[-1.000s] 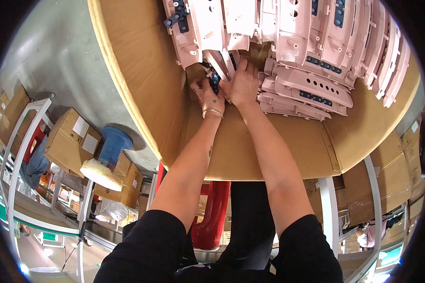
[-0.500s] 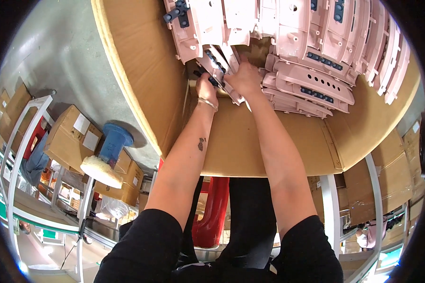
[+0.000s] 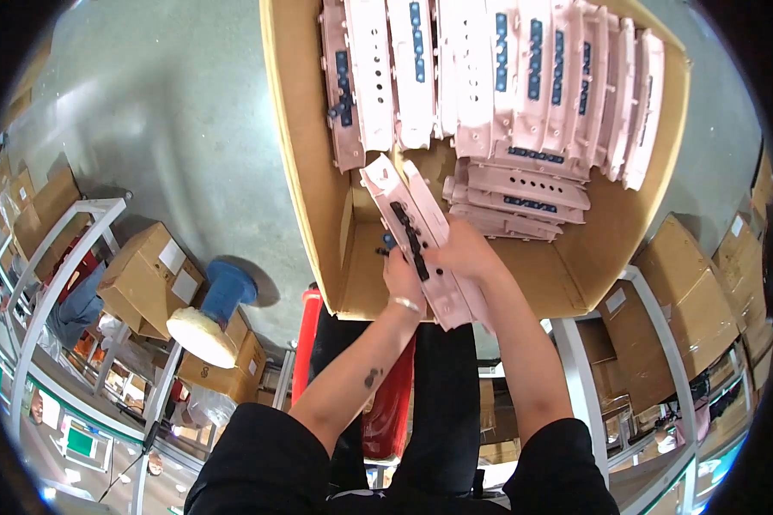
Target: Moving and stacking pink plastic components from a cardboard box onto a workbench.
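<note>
A long pale pink plastic panel (image 3: 442, 287) with a black button strip (image 3: 410, 239) along its face is tilted over the near part of a large cardboard box (image 3: 294, 172). A second pink piece (image 3: 427, 196) lies against its right side. My left hand (image 3: 402, 279) is closed on the panel's left edge. By its fingers a small dark blue piece (image 3: 389, 241) sticks out; I cannot tell whether it is held or attached. My right hand (image 3: 465, 251) grips the panel from the right, fingers reaching over its face. The undersides of both pieces are hidden.
Rows of similar pink panels (image 3: 477, 86) with dark button strips fill the far part of the box, and more lie stacked flat (image 3: 532, 193) at the right. Left of the box stand a blue spool-shaped stand (image 3: 223, 287) and cartons (image 3: 150, 279). A red object (image 3: 391, 403) is below.
Both hands have drawn the pink panel up and toward me, from deep in the box to its near edge. My view has shifted, showing more of the box and floor.
</note>
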A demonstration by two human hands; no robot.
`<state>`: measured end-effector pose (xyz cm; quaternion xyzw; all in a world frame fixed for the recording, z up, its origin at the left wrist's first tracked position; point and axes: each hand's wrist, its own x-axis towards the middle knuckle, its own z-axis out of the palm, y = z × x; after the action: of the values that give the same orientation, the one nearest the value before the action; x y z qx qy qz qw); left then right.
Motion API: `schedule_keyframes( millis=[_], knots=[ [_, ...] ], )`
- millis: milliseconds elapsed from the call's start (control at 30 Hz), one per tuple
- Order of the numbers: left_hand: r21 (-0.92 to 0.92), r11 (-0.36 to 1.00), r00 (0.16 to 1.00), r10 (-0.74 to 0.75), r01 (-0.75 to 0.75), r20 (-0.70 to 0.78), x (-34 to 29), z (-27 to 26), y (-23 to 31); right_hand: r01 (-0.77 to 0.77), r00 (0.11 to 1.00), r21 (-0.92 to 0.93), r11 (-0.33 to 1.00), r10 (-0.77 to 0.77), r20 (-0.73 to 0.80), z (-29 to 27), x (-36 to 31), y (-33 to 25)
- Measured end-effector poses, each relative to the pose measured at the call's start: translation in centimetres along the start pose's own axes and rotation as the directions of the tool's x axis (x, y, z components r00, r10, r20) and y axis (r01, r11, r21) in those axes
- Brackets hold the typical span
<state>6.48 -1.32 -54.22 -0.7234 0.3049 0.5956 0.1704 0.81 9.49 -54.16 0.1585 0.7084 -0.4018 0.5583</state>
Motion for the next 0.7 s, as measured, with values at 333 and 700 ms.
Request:
schedule_keyframes(
  millis=[333,700],
  knots=[
    [0.202,0.592,0.609,0.647,-0.781,0.459,2.5,11.4,12.7,0.527,0.771,0.180,0.830,-0.378,-0.512,-8.0,5.1,-10.0],
    [0.662,0.093,0.502,0.732,-0.744,0.461,4.3,14.6,17.4,0.316,0.239,-0.289,0.904,-0.370,-0.898,-8.3,5.9,-11.3]
  ],
)
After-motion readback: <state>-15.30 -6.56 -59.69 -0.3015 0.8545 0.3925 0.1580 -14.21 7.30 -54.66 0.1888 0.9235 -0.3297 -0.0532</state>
